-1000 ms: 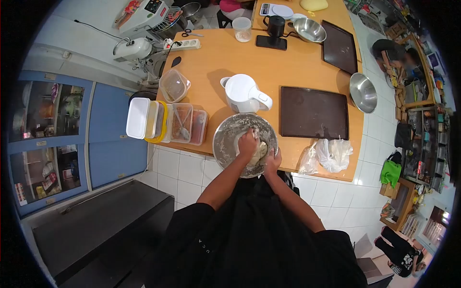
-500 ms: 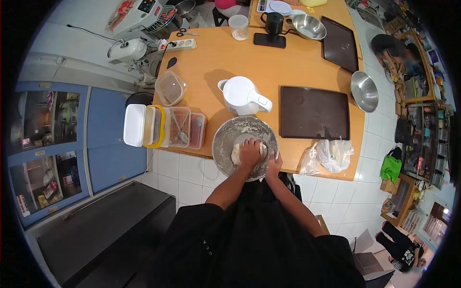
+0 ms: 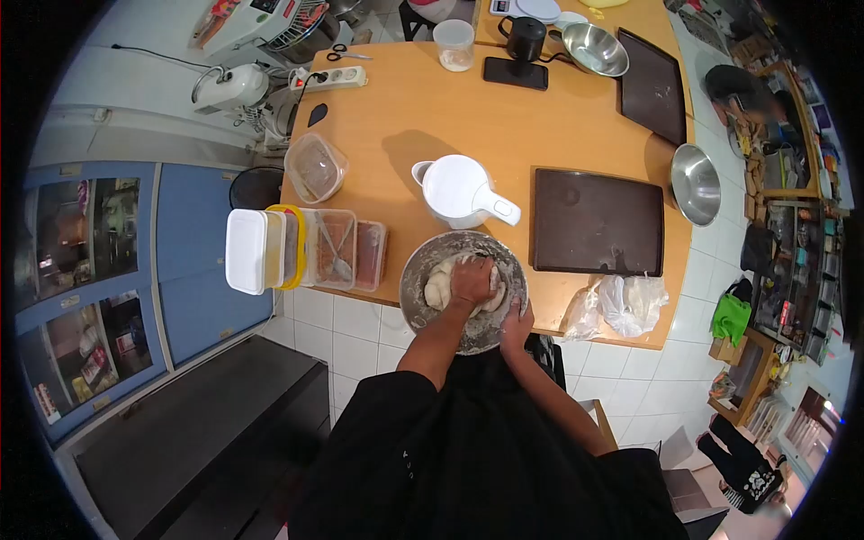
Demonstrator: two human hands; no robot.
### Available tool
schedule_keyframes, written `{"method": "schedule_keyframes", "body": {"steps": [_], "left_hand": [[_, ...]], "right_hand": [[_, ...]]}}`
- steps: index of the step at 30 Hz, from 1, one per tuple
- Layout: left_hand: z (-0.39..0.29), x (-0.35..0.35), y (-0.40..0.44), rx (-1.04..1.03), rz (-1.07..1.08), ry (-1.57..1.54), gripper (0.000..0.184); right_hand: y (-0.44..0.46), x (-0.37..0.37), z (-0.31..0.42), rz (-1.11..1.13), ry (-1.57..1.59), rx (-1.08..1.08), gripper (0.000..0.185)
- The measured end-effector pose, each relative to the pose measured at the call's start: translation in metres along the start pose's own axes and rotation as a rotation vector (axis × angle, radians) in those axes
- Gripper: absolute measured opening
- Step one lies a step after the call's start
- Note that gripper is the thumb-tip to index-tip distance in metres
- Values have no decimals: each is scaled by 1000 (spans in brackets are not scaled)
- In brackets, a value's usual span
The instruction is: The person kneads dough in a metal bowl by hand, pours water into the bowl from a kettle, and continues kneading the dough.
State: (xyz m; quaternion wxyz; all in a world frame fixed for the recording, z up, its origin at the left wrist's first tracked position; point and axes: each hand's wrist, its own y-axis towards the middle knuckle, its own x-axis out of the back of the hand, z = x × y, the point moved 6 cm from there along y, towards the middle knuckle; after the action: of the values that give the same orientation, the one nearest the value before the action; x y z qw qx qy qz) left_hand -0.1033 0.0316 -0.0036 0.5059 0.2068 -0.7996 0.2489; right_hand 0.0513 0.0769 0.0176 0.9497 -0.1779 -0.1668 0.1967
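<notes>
A flour-smeared metal bowl [image 3: 416,310] sits at the front edge of the wooden table, with pale, lumpy dough [image 3: 438,286] inside. My left hand [image 3: 472,281] is in the bowl, its fingers curled and pressed into the right part of the dough. Dough covers some of its fingertips. Against the bowl's right side, my right hand [image 3: 516,329] grips the rim and outer wall. Just behind the bowl stands a white lidded pitcher [image 3: 456,187], its handle pointing right.
Plastic containers [image 3: 328,243] line the table's left front edge. To the right lie a dark baking tray [image 3: 598,221] and plastic bags [image 3: 621,304]. A steel bowl [image 3: 696,184] sits at the right edge; a phone [image 3: 516,73] and power strip [image 3: 337,77] are farther back.
My left hand has gone from lying over the dough's middle to curling into its right side. More dough shows on the left. My right hand stays at the rim; the view has shifted slightly.
</notes>
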Motion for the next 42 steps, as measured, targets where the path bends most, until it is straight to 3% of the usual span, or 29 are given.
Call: {"method": "schedule_keyframes", "body": {"steps": [4, 7, 14, 17, 20, 23, 26, 29, 32, 35, 38, 42], "left_hand": [[0, 12, 8, 58, 165, -108, 49], [6, 2, 3, -21, -73, -75, 54], [12, 38, 5, -106, 158, -154, 52], [32, 0, 10, -194, 261, -154, 50], [24, 20, 12, -112, 639, -95, 56], [27, 20, 15, -239, 686, -22, 58], [41, -17, 15, -205, 783, 1, 68], [43, -16, 4, -256, 468, 14, 57], [28, 9, -18, -358, 344, -27, 53], [1, 53, -43, -192, 471, -54, 48], [8, 42, -67, -314, 222, -28, 44], [-2, 54, -102, -410, 72, 30, 42]], "right_hand": [[-4, 5, -3, -6, -92, 60, 32], [-4, 5, -7, -43, -100, 81, 32], [4, 0, -4, -79, -41, 106, 30], [9, -1, -9, -91, -41, 128, 28], [8, -2, -11, -101, -9, 154, 27], [11, -4, -19, -76, 28, 126, 26], [9, -1, -8, -101, -50, 146, 25], [4, 0, 2, -138, -84, 160, 26], [2, 1, 8, -140, -88, 141, 26], [6, -2, -2, -132, -45, 158, 25], [6, -1, -3, -138, -45, 162, 24], [1, 0, 7, -184, -30, 174, 23]]}}
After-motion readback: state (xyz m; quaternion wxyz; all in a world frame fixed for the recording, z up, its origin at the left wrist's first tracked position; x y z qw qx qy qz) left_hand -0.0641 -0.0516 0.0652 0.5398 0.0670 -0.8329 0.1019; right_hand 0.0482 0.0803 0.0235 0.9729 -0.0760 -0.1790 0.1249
